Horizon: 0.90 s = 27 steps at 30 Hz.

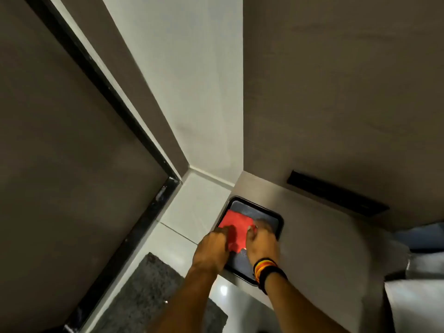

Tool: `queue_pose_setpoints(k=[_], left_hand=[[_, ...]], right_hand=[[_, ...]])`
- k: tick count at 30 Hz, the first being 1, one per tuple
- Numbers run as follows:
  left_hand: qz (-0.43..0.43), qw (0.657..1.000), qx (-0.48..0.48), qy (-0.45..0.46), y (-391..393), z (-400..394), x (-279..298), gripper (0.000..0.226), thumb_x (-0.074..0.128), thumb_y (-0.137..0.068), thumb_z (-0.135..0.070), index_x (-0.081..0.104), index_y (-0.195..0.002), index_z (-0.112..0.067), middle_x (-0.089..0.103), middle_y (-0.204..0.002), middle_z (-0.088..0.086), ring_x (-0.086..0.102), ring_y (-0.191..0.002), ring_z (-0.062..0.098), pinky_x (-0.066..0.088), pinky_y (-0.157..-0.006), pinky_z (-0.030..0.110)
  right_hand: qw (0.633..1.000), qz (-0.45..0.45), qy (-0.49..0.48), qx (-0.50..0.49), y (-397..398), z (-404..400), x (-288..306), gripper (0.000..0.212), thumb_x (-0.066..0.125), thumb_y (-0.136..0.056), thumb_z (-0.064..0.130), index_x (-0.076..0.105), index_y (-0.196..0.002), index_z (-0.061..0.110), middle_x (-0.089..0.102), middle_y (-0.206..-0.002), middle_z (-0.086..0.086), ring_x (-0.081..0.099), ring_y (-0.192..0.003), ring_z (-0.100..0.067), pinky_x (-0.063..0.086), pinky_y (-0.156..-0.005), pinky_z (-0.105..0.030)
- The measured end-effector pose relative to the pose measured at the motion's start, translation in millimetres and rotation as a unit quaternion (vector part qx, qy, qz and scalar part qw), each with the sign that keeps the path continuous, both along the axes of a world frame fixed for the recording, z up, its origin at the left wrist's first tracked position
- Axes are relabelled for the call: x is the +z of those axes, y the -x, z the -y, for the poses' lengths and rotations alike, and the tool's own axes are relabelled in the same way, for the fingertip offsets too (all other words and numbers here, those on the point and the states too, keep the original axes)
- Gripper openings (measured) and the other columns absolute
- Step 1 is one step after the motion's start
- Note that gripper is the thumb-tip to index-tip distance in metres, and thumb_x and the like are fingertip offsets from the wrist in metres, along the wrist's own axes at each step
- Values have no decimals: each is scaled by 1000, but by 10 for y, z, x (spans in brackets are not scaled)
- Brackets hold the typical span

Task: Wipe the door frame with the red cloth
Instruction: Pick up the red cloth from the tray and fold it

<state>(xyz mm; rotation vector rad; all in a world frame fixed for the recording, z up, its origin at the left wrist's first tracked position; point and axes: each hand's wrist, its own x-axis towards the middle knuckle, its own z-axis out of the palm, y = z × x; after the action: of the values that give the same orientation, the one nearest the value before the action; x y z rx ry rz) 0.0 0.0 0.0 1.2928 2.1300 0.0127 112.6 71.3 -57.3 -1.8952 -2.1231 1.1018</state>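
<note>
- the red cloth [236, 225] lies flat in a dark tray [276, 218] on the worktop [319, 236], at about 5 o'clock in the view.
- the left hand [212, 248] is pinched onto the cloth's 9 o'clock edge; the right hand [260, 243] presses at its 3 o'clock edge, though blur hides whether it truly grips.
- the cloth looks thin, soft and light, so it should fold and bunch easily; gather it from the edges into a pad.
- the dark door frame [103, 92], at 9 o'clock, is well apart.
</note>
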Motion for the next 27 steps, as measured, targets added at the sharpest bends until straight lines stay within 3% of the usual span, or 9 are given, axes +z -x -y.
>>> queue_pose_setpoints(k=[3, 8, 14, 18, 23, 27], left_hand=[[9, 1000, 21, -6, 73, -105, -191, 33, 48, -93, -2, 60, -122, -13, 68, -123, 14, 67, -108, 37, 56, -92, 39], [18, 999, 40, -7, 116, -216, -383, 29, 53, -90, -4, 58, -118, -9, 67, -122, 15, 66, -109, 41, 57, -91, 43], [16, 999, 48, -8, 114, -215, -531, 41, 50, -97, -5, 52, -137, -7, 63, -135, 17, 64, -119, 39, 55, -99, 43], [17, 998, 50, -20, 161, -223, -557, 47, 50, -94, -1, 50, -140, -7, 61, -138, 16, 63, -121, 38, 54, -99, 42], [35, 996, 74, -44, 149, -267, -604, 55, 53, -97, -6, 41, -151, -14, 55, -147, 11, 60, -129, 31, 51, -109, 41], [78, 984, 139, -76, 128, -272, -575, 67, 54, -97, -4, 29, -159, -14, 43, -158, 10, 45, -144, 29, 38, -120, 35]], right_hand=[[999, 12, 43, -31, 71, -124, -221, 31, 51, -98, 26, 63, -117, 4, 69, -118, -19, 67, -110, -36, 53, -88, -39], [996, 12, 83, -44, 131, -240, -479, 40, 60, -93, 28, 57, -124, 3, 63, -126, -21, 65, -113, -38, 53, -91, -41], [994, 11, 104, -34, 152, -307, -753, 49, 70, -84, 40, 61, -118, 7, 65, -123, -19, 66, -112, -37, 57, -93, -43], [994, 20, 105, -22, 199, -406, -817, 48, 77, -78, 37, 62, -117, 14, 68, -118, -15, 69, -105, -35, 59, -87, -41], [991, -10, 120, -50, 262, -486, -783, 18, 76, -71, 26, 64, -84, 22, 68, -104, -10, 70, -84, -29, 59, -72, -34], [985, -98, 127, -66, 205, -399, -628, 22, 78, -71, 15, 57, -70, 24, 70, -81, -4, 67, -77, -25, 57, -74, -34]])
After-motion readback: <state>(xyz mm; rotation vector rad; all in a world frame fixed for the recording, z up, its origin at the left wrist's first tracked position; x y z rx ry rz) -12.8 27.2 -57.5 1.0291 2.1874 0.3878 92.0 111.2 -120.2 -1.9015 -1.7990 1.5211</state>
